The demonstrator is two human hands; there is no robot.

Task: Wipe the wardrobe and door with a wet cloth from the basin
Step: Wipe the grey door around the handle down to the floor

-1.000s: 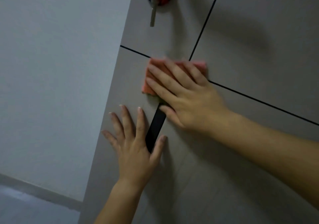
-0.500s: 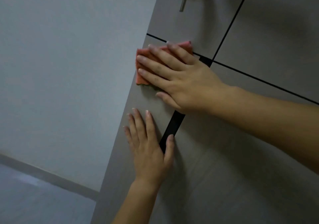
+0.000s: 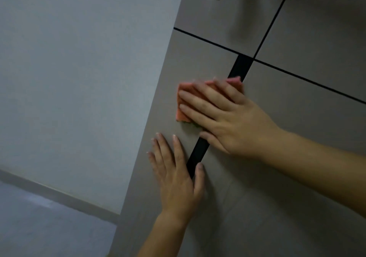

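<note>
The cloth (image 3: 210,98) is salmon pink, with a green edge showing at its lower corner. The wardrobe (image 3: 287,207) is plain grey-brown, crossed by thin black lines and one broad black strip (image 3: 238,67). The wall (image 3: 79,78) is pale grey; the floor (image 3: 39,227) bluish grey.

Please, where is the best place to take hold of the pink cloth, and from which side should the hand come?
Probably the cloth's free left edge. The right hand lies flat on it, pressing it against the wardrobe panel, so only the left and upper borders are exposed. Come from the left, over the bare panel above the left hand, and pinch that edge with the fingers; it looks thin and folded.
</note>
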